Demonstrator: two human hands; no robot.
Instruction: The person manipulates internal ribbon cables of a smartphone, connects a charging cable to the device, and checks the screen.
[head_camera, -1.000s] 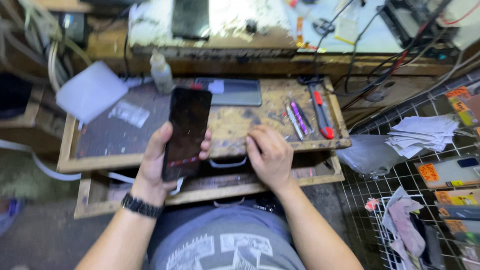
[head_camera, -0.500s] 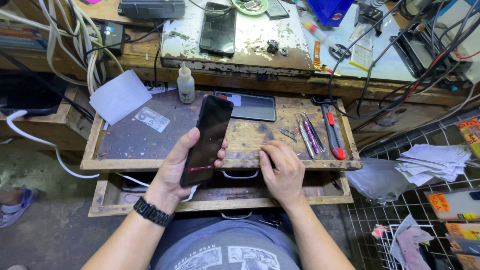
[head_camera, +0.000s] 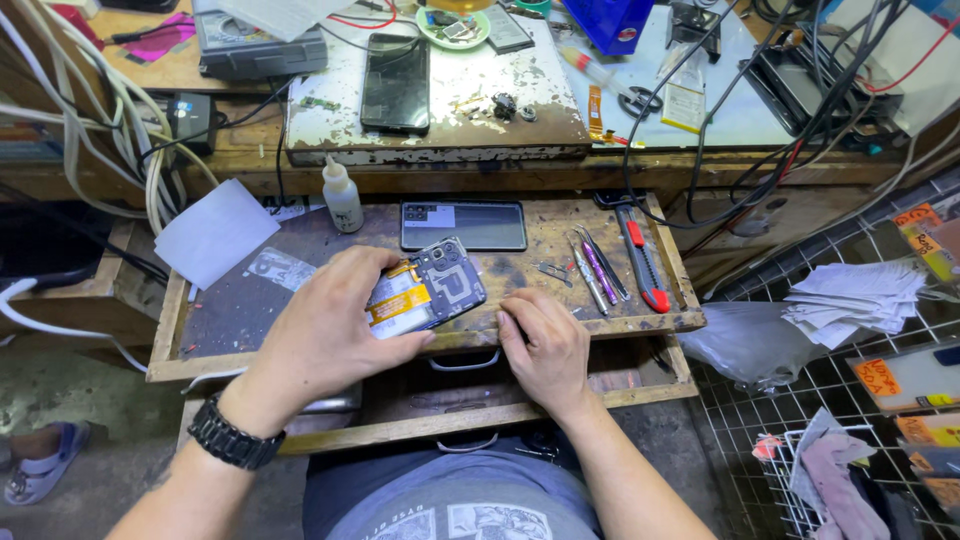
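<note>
phone: an opened dark smartphone with its back cover off (head_camera: 428, 290), showing a yellow-orange battery label on its left part, a grey inner plate and a camera cluster at its upper right corner; it is tilted, the camera end raised to the right.
where it is: held just above the worn wooden pull-out work tray (head_camera: 560, 235), near the tray's middle front.
left hand: the left hand (head_camera: 325, 335), with a black wristwatch (head_camera: 232, 437) on its wrist, wraps the phone's left end; fingers closed around it, thumb under the lower edge, fingertips over the upper edge by the battery.
phone to fingers: the battery half lies inside the left grip; the camera half sticks out free to the right.
right hand: the right hand (head_camera: 545, 345) rests palm down on the tray's front edge, fingers loosely curled and holding nothing that shows; its fingertips are just below and to the right of the phone, apart from it.
behind the phone: a dark flat phone back panel (head_camera: 463, 226) lies on the tray, beside a small white squeeze bottle (head_camera: 342, 196).
right of the phone: metal tweezers and thin tools (head_camera: 592, 270) and a red-handled utility knife (head_camera: 640, 258) lie on the tray.
upper bench: a black phone with a cracked screen (head_camera: 395, 84) lies on a chipped white board (head_camera: 480, 125).
</note>
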